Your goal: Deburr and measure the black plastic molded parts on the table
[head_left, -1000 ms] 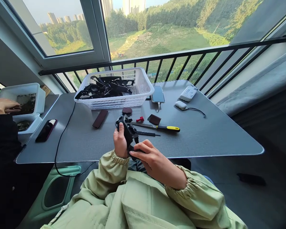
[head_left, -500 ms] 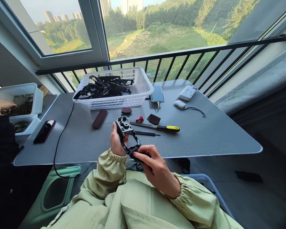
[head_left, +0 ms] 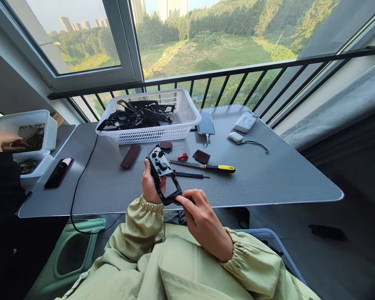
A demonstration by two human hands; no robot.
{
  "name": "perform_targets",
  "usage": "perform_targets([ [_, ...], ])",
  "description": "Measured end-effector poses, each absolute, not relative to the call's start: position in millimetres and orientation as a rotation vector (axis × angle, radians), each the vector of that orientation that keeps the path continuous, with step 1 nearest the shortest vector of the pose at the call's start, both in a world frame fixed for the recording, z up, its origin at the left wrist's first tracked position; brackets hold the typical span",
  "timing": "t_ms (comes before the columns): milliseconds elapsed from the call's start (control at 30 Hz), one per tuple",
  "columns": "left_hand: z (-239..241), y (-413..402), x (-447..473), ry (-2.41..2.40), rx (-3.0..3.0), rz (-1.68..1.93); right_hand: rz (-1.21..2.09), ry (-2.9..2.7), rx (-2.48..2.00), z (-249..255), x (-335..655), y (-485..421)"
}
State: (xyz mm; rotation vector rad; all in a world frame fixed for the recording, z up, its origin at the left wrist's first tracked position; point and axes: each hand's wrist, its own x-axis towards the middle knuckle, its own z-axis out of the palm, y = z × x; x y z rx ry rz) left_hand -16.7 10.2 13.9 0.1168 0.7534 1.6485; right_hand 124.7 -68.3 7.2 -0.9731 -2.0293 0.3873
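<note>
My left hand is wrapped around the left side of a black plastic frame, thumb along its edge. A grey panel with black knobs fills the frame's upper half; the lower half is an open loop. My right hand is closed at the loop's lower end, its index finger on the plastic and the other fingers curled underneath. Whether it also holds something small is hidden. Just beyond lie a flat file with a yellow-black handle, a thin dark file, a red piece and folded brown sandpaper.
A white basket of black plastic parts stands at the back. A dark brown block, phones, a white box and a cable share the table. At left, another person's hand reaches into a white tub.
The frame has tilted and shifted slightly left and up in my left hand, turning its panel more toward me. My right hand has moved a little left with it. The other person's hand moved slightly right.
</note>
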Motion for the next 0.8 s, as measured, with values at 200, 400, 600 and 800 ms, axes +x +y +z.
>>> perform_targets([
  [200, 16.0, 8.4, -20.2, 0.659, 0.090, 1.612, 0.461, -1.856, -1.010, 8.5, 141.0, -58.3],
  [400, 17.8, 5.3, -19.9, 0.568, 0.093, 1.527, 0.572, -1.777, -0.981, 9.0, 145.7, -48.9],
  [600, 22.0, 2.4, -20.5, 0.596, 0.091, 1.514, 0.734, -1.920, -0.811, 9.8, 141.8, -54.3],
  [800, 27.0, -2.3, -19.3, 0.582, 0.174, 1.483, 0.875, -1.910, -0.739, 20.7, 145.7, -56.6],
])
